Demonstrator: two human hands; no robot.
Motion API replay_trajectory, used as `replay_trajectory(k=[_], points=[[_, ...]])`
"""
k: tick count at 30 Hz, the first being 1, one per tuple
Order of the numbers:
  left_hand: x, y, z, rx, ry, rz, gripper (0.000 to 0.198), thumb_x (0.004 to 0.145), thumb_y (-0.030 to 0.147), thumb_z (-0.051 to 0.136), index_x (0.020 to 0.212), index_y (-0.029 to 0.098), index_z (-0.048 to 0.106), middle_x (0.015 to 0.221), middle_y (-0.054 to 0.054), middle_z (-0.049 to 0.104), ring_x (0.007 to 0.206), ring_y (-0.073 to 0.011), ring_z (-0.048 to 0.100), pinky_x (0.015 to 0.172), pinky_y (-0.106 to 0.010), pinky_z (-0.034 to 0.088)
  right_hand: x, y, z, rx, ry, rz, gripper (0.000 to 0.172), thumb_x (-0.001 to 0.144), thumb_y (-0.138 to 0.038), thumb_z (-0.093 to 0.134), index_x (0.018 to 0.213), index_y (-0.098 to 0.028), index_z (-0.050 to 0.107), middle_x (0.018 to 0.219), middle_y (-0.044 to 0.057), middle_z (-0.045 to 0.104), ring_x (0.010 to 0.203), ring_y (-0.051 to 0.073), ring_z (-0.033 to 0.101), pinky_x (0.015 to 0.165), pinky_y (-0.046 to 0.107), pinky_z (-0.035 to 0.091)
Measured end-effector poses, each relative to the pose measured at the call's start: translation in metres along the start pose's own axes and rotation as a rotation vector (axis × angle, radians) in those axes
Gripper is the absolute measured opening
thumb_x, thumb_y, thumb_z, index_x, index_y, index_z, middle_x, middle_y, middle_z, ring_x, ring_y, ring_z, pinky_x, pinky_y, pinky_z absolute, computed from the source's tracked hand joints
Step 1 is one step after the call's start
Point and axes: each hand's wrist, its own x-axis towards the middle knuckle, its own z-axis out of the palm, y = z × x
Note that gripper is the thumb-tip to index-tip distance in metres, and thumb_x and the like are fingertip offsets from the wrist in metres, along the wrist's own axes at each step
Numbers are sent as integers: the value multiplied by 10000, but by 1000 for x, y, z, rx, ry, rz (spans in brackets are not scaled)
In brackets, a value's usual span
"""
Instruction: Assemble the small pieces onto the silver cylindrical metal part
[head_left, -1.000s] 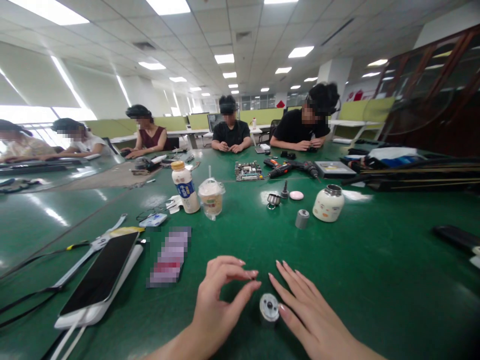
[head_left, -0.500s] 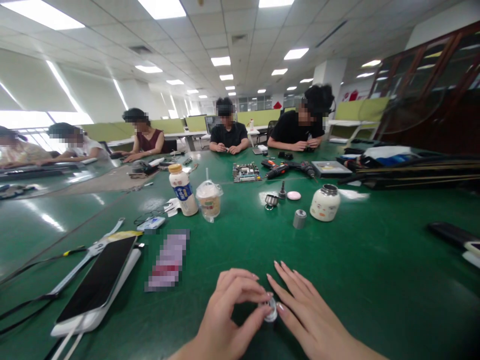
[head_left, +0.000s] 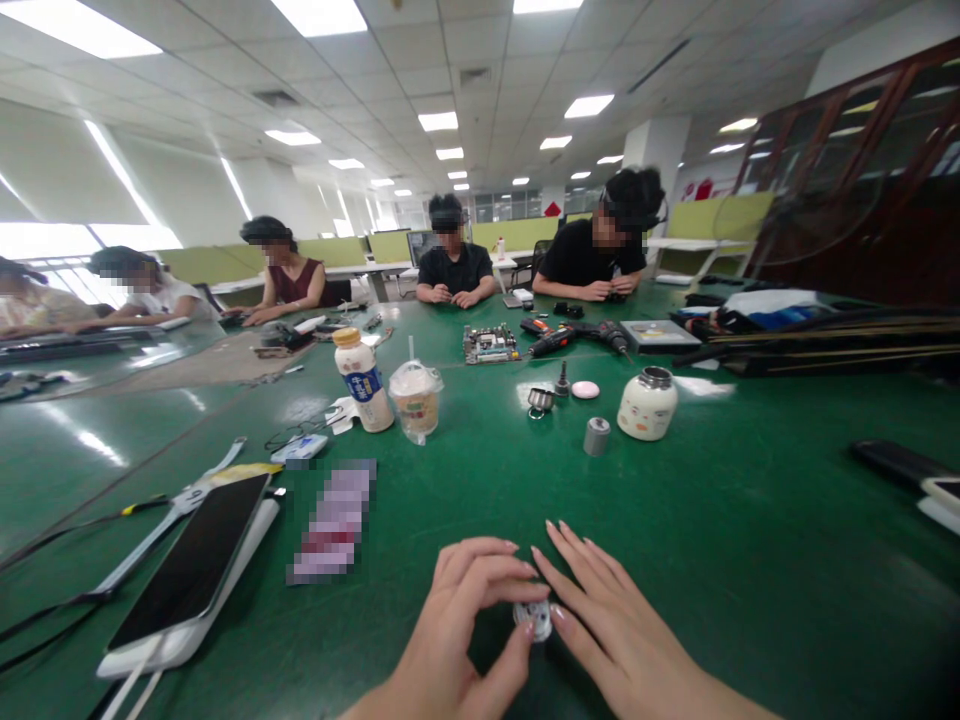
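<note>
Near the front of the green table [head_left: 480, 500], a small round whitish, partly clear piece [head_left: 538, 621] with dark spots on its face sits between my hands. My left hand [head_left: 469, 610] curls around it, thumb at its near edge and index fingertip at its far edge. My right hand [head_left: 600, 610] lies palm down with fingers stretched out, its thumb tip beside the piece's right edge. Farther back stand a grey metal cylinder [head_left: 597, 437], a cream jar-shaped flask body [head_left: 647, 405], a metal cup-like part [head_left: 540, 402], a dark pointed part [head_left: 562, 380] and a pink oval [head_left: 585, 390].
To the left lie a phone [head_left: 191, 560] on a white block and a lanyard [head_left: 161, 530]. A milk drink bottle [head_left: 363, 385] and a plastic cup [head_left: 416, 405] stand mid-table. Beyond are a circuit board [head_left: 491, 344] and power drills [head_left: 562, 338]. Several people sit around the table.
My left index finger has lifted slightly off the round piece's top, so more of its spotted face shows. My right hand stays nearly still. The view has shifted slightly.
</note>
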Motion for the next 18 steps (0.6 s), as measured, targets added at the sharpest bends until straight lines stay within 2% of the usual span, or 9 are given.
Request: replay_trajectory(k=[5, 9, 13, 18], points=[[-1, -5, 6, 0, 39, 15, 417, 755, 21, 612, 1112, 232, 566, 964, -49, 734, 1053, -235, 621, 898, -372, 514, 0, -2, -1, -13, -18, 9, 543, 1003, -514, 315, 1487, -268, 321, 1585, 55, 176, 1466, 271, 160, 1172, 548, 224], [-2, -4, 7, -43, 63, -45, 317, 795, 72, 649, 1060, 241, 604, 962, -38, 739, 993, -212, 645, 871, -350, 509, 0, -2, -2, -16, -19, 7, 546, 1003, -510, 321, 1484, -253, 331, 1583, 61, 184, 1466, 273, 161, 1175, 543, 219], [1, -5, 1, -59, 75, -114, 265, 832, 122, 668, 1062, 238, 609, 942, -34, 750, 976, -208, 661, 860, -350, 497, -1, -2, -1, 0, 0, 5, 546, 998, -511, 343, 1480, -256, 337, 1581, 63, 188, 1463, 281, 170, 1174, 548, 216], [8, -33, -6, 41, 115, -263, 263, 846, 216, 688, 1081, 231, 572, 943, -35, 766, 980, -238, 689, 905, -418, 466, -1, -3, -2, 23, 6, 12, 551, 992, -520, 357, 1483, -272, 320, 1582, 56, 180, 1463, 287, 171, 1171, 556, 218]])
